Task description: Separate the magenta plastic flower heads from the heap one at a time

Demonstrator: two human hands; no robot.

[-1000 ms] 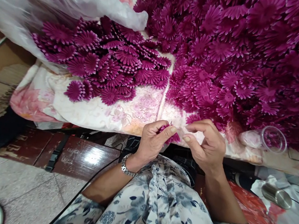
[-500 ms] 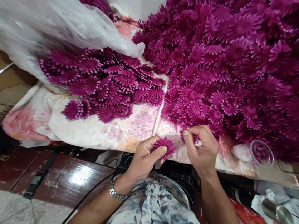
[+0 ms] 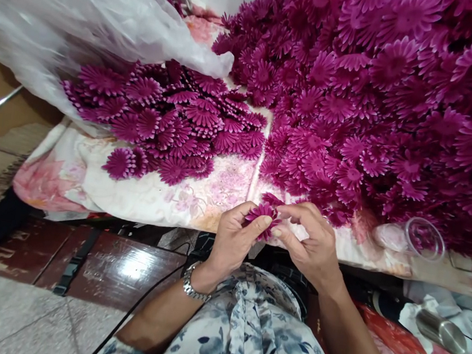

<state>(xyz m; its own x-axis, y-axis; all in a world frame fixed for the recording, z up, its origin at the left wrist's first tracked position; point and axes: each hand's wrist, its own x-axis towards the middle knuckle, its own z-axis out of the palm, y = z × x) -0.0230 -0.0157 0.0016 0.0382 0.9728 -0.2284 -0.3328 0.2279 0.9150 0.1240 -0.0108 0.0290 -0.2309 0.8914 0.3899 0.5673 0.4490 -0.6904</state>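
Observation:
My left hand (image 3: 235, 236) pinches a purple artificial flower (image 3: 263, 219) between thumb and fingers, just over the front edge of the table. Close against its right side is my right hand (image 3: 311, 242), with thumb and forefinger curled at the petals and gripping the flower's edge. Another purple flower (image 3: 273, 200) shows just behind; how far it overlaps the held one is hard to make out. Stacked flower heads (image 3: 177, 130) lie in a bunch on the left part of the cloth. A big heap of loose purple flowers (image 3: 354, 111) rises on the right.
A floral cloth (image 3: 131, 199) covers the table. Cloudy plastic sheeting (image 3: 109, 20) hangs over the left bunch. A clear plastic cup (image 3: 425, 239) lies tipped at the right front. Below are a dark red bench (image 3: 123, 272) and a metal cylinder (image 3: 440, 331).
My right hand has moved left from the heap's edge, bringing its pinched flower to the one in my left hand. The view has shifted slightly.

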